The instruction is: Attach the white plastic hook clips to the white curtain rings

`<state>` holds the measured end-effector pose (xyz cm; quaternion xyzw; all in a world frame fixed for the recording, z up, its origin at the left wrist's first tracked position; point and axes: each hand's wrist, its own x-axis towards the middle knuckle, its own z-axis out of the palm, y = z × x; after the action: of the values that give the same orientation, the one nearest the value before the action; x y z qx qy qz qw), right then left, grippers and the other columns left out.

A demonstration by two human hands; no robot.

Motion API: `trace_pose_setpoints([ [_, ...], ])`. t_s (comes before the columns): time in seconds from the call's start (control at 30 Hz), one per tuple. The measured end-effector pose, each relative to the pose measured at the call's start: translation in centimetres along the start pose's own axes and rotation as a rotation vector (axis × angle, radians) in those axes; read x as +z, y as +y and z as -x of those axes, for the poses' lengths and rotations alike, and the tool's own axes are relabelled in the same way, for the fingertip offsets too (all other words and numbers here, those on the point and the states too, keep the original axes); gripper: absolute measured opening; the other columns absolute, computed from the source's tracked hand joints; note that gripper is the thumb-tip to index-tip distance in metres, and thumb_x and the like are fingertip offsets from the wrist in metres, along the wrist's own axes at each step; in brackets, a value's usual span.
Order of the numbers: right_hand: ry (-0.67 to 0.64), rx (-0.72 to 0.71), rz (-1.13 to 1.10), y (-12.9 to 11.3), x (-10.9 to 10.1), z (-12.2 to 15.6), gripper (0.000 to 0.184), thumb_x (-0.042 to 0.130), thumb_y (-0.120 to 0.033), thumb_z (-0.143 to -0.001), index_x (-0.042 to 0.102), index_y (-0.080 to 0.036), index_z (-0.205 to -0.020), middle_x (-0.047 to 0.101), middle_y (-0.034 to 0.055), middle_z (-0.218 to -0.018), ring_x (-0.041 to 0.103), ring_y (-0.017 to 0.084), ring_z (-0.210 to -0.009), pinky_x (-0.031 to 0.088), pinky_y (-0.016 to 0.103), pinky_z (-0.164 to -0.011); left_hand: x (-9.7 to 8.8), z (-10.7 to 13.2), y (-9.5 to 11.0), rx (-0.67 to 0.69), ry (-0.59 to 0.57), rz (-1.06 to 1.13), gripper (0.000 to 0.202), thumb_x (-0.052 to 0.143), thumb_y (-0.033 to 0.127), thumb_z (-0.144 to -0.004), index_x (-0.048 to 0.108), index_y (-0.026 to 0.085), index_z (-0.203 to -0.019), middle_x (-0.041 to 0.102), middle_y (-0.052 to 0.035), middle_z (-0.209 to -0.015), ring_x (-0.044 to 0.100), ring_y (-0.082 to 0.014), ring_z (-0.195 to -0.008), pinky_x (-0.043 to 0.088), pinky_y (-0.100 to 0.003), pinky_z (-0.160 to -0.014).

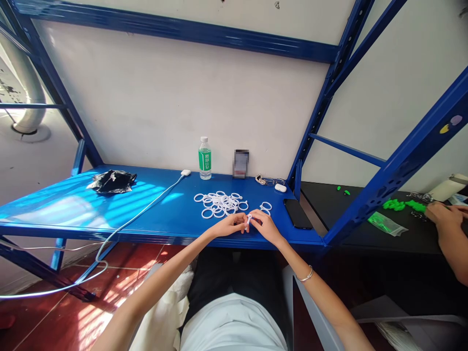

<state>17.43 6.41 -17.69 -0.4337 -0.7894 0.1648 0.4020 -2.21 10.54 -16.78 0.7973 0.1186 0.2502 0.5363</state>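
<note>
Close together at the front of the blue table, my left hand (232, 224) and my right hand (263, 225) both pinch one small white plastic ring (249, 220). The ring is seen nearly edge-on between the fingertips, so its details are hard to make out. Just beyond my hands lies a loose pile of white rings (220, 204), overlapping one another. A few more white rings (266, 206) lie apart from the pile, right behind my right hand and partly hidden by it.
On the blue table (161, 214) are a black plastic bag (111, 182), a white cable (146, 204), a water bottle (205, 160), a phone (298, 213), glasses (270, 182) and a white earphone case (280, 187). Rightward, past a blue post, another person's hands (444, 214) work near green pieces (395, 204).
</note>
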Motion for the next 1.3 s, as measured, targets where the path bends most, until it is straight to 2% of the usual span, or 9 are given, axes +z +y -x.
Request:
trace_pose_setpoints([
  [0.17,0.044,0.021,0.013,-0.5,0.3,0.0,0.023,0.053,-0.035,-0.091,0.061,-0.019,-0.076,0.059,0.0028,-0.076,0.051,0.015,-0.065,0.039,0.027,-0.06,-0.2,0.0,0.1,-0.06,-0.003,0.059,0.035,0.05,0.048,-0.089,0.055,0.014,-0.083,0.066,-0.0057,-0.079,0.059,-0.0128,-0.072,0.046,-0.028,-0.075],
  [0.3,0.003,0.068,-0.028,-0.6,0.3,0.0,0.027,0.055,-0.04,-0.088,0.059,-0.019,-0.073,0.056,0.0015,-0.072,0.047,0.014,-0.06,0.036,0.027,-0.057,-0.5,-0.1,-0.2,-0.107,-0.005,0.012,0.041,0.045,0.051,-0.091,0.056,0.013,-0.078,0.066,-0.0051,-0.075,0.048,-0.0072,-0.052,0.041,-0.022,-0.058],
  [0.37,-0.041,0.126,-0.148,-0.4,0.3,0.0,0.027,0.057,-0.043,-0.087,0.058,-0.019,-0.075,0.055,0.001,-0.071,0.045,0.013,-0.059,0.035,0.026,-0.055,-0.6,-0.1,-0.3,-0.128,-0.012,0.03,0.041,0.045,0.051,-0.091,0.056,0.013,-0.079,0.064,-0.0031,-0.069,0.042,-0.0055,-0.046,0.036,-0.02,-0.052],
  [0.53,-0.211,0.264,-0.633,-0.3,0.3,0.0,0.031,0.062,-0.048,-0.082,0.053,-0.018,-0.081,0.049,-0.0024,-0.064,0.043,0.01,-0.055,0.032,0.023,-0.052,-0.6,0.0,0.0,-0.136,-0.029,0.199,0.038,0.048,0.051,-0.089,0.052,0.014,-0.083,0.053,0.0027,-0.055,0.042,-0.0077,-0.046,0.034,-0.021,-0.05],
  [0.63,-0.238,0.314,-0.789,-0.7,0.4,-0.1,0.034,0.061,-0.049,-0.082,0.05,-0.018,-0.075,0.04,-0.0049,-0.06,0.031,0.007,-0.051,0.026,0.022,-0.05,-0.5,0.1,0.4,-0.117,-0.06,0.264,0.037,0.052,0.05,-0.087,0.05,0.014,-0.08,0.047,0.0046,-0.053,0.039,-0.0075,-0.047,0.032,-0.021,-0.052],
  [0.7,-0.232,0.323,-0.856,-0.9,0.6,-0.1,0.037,0.06,-0.05,-0.082,0.047,-0.018,-0.071,0.038,-0.0045,-0.06,0.028,0.008,-0.052,0.026,0.023,-0.05,-0.3,0.1,0.7,-0.106,-0.074,0.303,0.037,0.055,0.049,-0.086,0.049,0.014,-0.078,0.043,0.0054,-0.054,0.038,-0.0072,-0.049,0.031,-0.022,-0.053],
  [1.03,-0.295,0.335,-0.867,-0.4,1.1,0.4,0.054,0.06,-0.066,-0.073,0.035,-0.021,-0.058,0.026,-0.0051,-0.052,0.024,0.01,-0.051,0.033,0.028,-0.054,0.6,0.0,-0.5,-0.121,-0.14,0.477,0.04,0.065,0.052,-0.078,0.053,0.014,-0.078,0.042,0.0042,-0.056,0.032,-0.0071,-0.05,0.026,-0.024,-0.051],
  [1.2,-0.289,0.305,-0.83,-0.2,1.1,0.5,0.055,0.055,-0.067,-0.076,0.032,-0.021,-0.057,0.024,-0.0052,-0.051,0.025,0.01,-0.05,0.035,0.029,-0.054,0.9,0.0,-0.8,-0.098,-0.15,0.518,0.039,0.065,0.05,-0.079,0.052,0.013,-0.075,0.042,0.0037,-0.056,0.032,-0.0062,-0.05,0.024,-0.023,-0.05],
  [1.3,-0.235,0.292,-0.844,-0.4,1.0,0.5,0.055,0.051,-0.067,-0.078,0.028,-0.022,-0.057,0.022,-0.0054,-0.05,0.028,0.011,-0.05,0.04,0.032,-0.057,1.1,-0.1,-0.8,-0.061,-0.13,0.561,0.039,0.065,0.048,-0.08,0.049,0.014,-0.072,0.037,0.0055,-0.055,0.031,-0.006,-0.05,0.026,-0.023,-0.051],
])
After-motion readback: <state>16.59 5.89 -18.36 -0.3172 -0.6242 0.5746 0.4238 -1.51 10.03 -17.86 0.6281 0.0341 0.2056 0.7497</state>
